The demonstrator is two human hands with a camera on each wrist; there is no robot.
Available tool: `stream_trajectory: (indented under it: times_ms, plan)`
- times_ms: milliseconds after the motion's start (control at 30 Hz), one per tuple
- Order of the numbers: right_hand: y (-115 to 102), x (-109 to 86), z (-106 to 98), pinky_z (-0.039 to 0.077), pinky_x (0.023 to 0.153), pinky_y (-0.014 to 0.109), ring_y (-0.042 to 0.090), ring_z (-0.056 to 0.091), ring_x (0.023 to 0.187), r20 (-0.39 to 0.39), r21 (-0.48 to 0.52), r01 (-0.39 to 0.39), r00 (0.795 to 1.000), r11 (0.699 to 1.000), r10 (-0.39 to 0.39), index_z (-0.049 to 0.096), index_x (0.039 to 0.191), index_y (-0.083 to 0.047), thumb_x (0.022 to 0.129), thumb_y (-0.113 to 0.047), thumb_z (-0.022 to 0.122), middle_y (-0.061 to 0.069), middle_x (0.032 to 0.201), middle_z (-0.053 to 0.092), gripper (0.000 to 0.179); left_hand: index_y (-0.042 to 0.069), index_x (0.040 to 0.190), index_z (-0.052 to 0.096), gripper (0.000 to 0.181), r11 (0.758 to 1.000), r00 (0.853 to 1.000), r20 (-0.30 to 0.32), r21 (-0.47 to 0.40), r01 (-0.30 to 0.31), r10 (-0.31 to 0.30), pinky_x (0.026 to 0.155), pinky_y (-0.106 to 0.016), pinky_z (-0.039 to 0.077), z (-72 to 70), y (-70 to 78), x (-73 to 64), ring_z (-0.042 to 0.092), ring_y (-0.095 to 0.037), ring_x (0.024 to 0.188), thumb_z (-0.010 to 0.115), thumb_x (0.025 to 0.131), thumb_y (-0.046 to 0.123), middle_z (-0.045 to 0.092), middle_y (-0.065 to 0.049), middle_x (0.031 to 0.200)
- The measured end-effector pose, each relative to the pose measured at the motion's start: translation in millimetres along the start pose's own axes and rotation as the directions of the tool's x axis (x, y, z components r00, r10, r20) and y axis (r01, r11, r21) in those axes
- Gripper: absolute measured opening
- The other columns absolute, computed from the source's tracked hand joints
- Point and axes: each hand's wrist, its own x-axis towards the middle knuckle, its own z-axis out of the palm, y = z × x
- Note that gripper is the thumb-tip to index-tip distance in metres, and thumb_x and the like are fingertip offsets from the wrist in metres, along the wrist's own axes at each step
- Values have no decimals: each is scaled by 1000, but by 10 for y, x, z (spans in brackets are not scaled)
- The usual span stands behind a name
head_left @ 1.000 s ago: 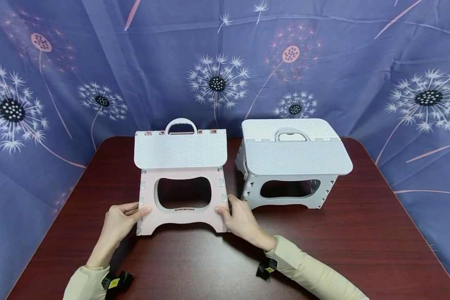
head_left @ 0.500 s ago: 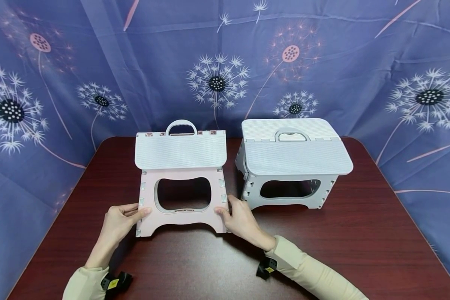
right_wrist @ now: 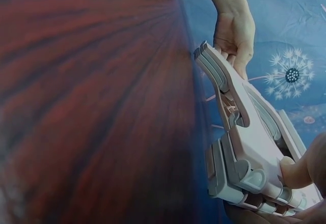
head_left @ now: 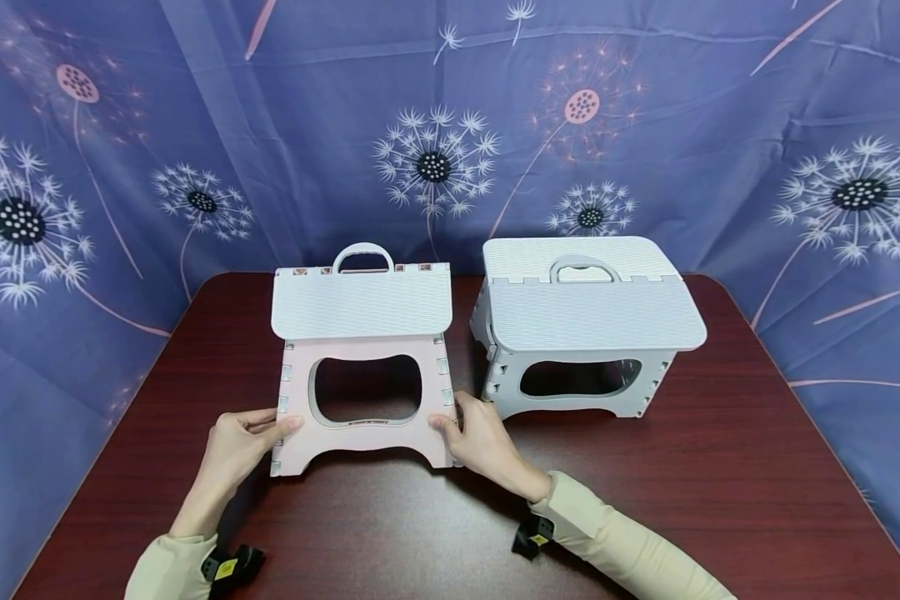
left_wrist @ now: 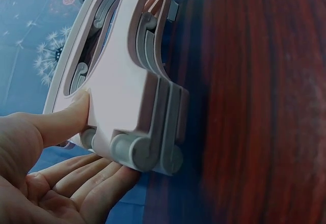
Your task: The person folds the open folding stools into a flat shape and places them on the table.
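Observation:
A pale pink folding step stool (head_left: 375,436) stands left of the middle in the head view. Its legs lie pressed together in layers, its white ribbed top flap (head_left: 362,304) leans down over the front, and a loop handle sticks up behind. My left hand (head_left: 234,450) grips its lower left side, thumb on the front panel and fingers behind. At the lower right side, my right hand (head_left: 489,443) holds it the same way. The left wrist view shows the stool's stacked feet (left_wrist: 147,147) above my fingers. The right wrist view shows both hands on the stool (right_wrist: 260,147).
To the right stands a second, unfolded grey-white step stool (head_left: 585,312), close to my right hand. Both are on a dark red wooden table (head_left: 705,500). A blue dandelion-print cloth (head_left: 307,167) hangs behind and at the sides.
The pink stool has shifted slightly: its handle and top edge sit a little lower, and its feet are a bit nearer to me. Both hands keep their grip. The other stool has not moved.

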Motion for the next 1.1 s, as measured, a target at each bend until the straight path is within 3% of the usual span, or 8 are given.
stream_trajectory:
  times_ms: [367,1100]
  plan:
    - [-21,5,-11,51,65,29,17,66,75,17,19,-14,1000,1000,14,64,93,-3,87,-27,72,11,81,71,26,-4,118,66,58,1000,1000,-8,28,4,-4,67,-15,48,-11,1,6,58,11,74,77,81,40,68,-20,112]
    - [-15,6,7,52,66,33,21,66,75,15,-38,3,1000,999,-3,65,91,-1,85,-27,73,13,80,70,28,-1,116,69,57,998,1000,-2,64,21,-20,69,-17,47,6,-37,20,56,11,77,77,80,43,71,-17,108]
